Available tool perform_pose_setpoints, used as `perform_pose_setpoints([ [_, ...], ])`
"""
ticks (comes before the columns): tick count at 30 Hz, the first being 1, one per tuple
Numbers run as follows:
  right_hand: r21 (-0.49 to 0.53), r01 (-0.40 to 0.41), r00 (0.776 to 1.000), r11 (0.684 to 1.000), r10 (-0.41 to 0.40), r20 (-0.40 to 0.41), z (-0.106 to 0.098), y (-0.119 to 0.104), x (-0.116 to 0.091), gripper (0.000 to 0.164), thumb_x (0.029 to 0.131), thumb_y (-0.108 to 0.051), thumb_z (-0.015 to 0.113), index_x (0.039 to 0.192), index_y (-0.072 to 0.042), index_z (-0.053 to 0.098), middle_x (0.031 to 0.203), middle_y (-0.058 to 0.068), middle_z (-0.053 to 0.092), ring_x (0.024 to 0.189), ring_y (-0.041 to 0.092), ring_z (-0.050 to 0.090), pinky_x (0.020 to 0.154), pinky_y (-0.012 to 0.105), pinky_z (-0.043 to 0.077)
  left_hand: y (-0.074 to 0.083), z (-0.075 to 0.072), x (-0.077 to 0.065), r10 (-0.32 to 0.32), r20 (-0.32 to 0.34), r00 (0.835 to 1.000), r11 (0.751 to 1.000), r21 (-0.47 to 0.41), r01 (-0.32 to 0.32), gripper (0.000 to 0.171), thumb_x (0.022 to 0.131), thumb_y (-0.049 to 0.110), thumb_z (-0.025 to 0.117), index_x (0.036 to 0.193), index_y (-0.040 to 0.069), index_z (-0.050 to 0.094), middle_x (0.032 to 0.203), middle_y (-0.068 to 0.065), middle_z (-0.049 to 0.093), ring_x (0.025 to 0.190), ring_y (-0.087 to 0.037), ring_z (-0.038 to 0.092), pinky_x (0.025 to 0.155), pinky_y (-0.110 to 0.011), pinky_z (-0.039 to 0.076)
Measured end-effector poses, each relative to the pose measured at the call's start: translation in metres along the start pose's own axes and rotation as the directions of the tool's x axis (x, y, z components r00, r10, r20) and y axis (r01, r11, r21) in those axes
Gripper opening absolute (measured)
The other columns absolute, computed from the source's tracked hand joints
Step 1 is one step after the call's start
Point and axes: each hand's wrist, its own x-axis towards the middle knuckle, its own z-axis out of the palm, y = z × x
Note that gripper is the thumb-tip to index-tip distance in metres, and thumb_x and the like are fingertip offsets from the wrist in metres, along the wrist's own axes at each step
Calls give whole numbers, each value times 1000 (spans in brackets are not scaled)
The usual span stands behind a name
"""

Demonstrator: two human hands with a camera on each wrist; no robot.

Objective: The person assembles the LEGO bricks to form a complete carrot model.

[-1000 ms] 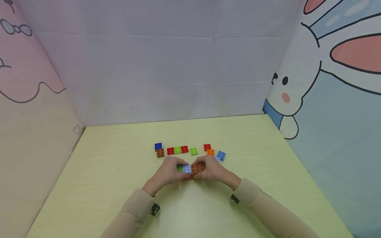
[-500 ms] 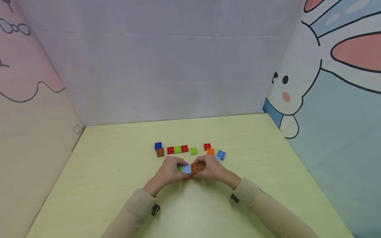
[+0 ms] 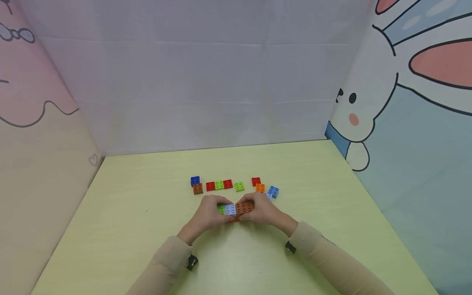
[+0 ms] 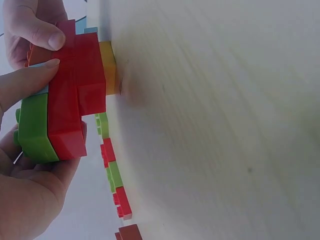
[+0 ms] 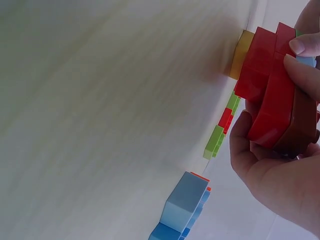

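Observation:
Both hands hold one stack of toy building bricks. Its top layer has a green brick at the left end, a light blue brick in the middle and a brown brick at the right. Under these lie red bricks, stepping in to a narrower red brick. A yellow brick forms the base and appears to stand on the table. My left hand grips the left end, thumb on the near side. The right hand grips the brown end likewise. Fingers cover both ends.
Behind the hands, loose bricks lie on the pale table: a dark blue brick, a brown one, a red-green-red row, a lime brick, a red one, an orange one and blue ones.
The two hands keep their grip on the stack in the same place. Only the head view has shifted very slightly.

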Motion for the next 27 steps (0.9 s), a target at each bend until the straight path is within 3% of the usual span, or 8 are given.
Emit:
perform_pose_setpoints([
  [14, 27, 27, 1000, 999, -27, 2, 1, 2, 0, 30, 71, -17, 86, 96, -23, 69, 95, -9, 61, 90, 18, 51, 78, 37, 42, 0, 2, -2, -15, -9, 1000, 1000, -23, 15, 34, 69, 27, 87, 97, 13, 75, 96, 4, 65, 89, -16, 54, 74, -34, 47],
  [21, 13, 38, 999, 999, -38, 10, 0, 2, 0, 29, 72, -19, 85, 97, -23, 69, 95, -10, 61, 90, 17, 51, 78, 37, 42, -2, 1, -4, 35, -27, 999, 999, -9, -35, 41, 68, 32, 87, 102, 12, 74, 98, 4, 67, 89, -15, 56, 73, -33, 48],
  [24, 1, 37, 999, 999, -37, 12, -1, 2, 1, 29, 73, -21, 85, 98, -22, 69, 96, -10, 61, 91, 17, 51, 78, 37, 42, -4, 0, -4, 84, -69, 994, 995, -44, -87, 51, 68, 44, 85, 105, 11, 73, 101, 1, 68, 92, -15, 60, 77, -34, 50],
  [27, -16, 34, 999, 999, -33, 9, -1, 2, 1, 30, 73, -22, 85, 98, -21, 69, 97, -9, 61, 91, 17, 51, 78, 37, 42, -6, -4, -3, 109, -174, 979, 982, -132, -133, 54, 71, 51, 80, 105, 9, 73, 103, -3, 69, 94, -18, 64, 80, -39, 51],
])
